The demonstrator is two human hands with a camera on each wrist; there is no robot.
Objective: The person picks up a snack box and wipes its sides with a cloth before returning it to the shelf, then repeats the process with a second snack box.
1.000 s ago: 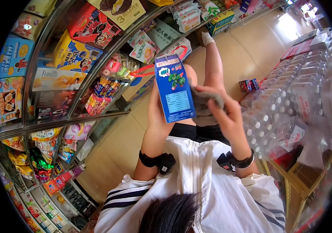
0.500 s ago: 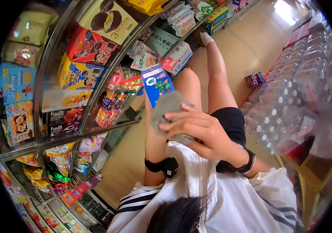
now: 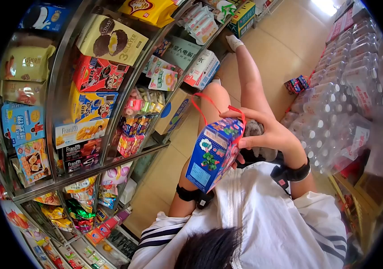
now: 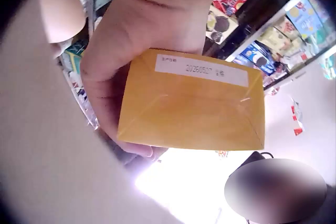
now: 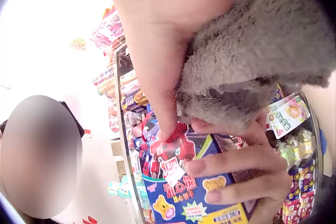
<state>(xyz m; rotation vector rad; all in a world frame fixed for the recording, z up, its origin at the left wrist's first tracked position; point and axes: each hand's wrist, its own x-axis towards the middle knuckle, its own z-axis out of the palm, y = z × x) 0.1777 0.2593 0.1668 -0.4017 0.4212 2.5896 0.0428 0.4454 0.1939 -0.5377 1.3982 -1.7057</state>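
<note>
A blue snack box [image 3: 207, 157] with a red ribbon handle [image 3: 199, 102] is tilted in front of the body. My left hand [image 4: 142, 40] grips it from behind, near its yellow base [image 4: 191, 103]; several fingers lie across the printed front [image 5: 194, 211]. The head view shows little more of that hand than fingertips beside the box. My right hand [image 3: 272, 132] is at the box's top edge, thumb and fingers touching it, while a grey fuzzy cloth [image 5: 257, 40] is held in the palm.
Shelves of packaged snacks [image 3: 95, 74] rise on the left. Wrapped bottles [image 3: 335, 103] are stacked at right, with a small dark box [image 3: 296, 84] on the tiled floor [image 3: 285, 40] beside them. The person's bare legs [image 3: 252, 76] extend forward.
The box has come lower and turned, showing its side and ribbon. My right hand has moved from across the box's lower part, with the cloth, to its top edge.
</note>
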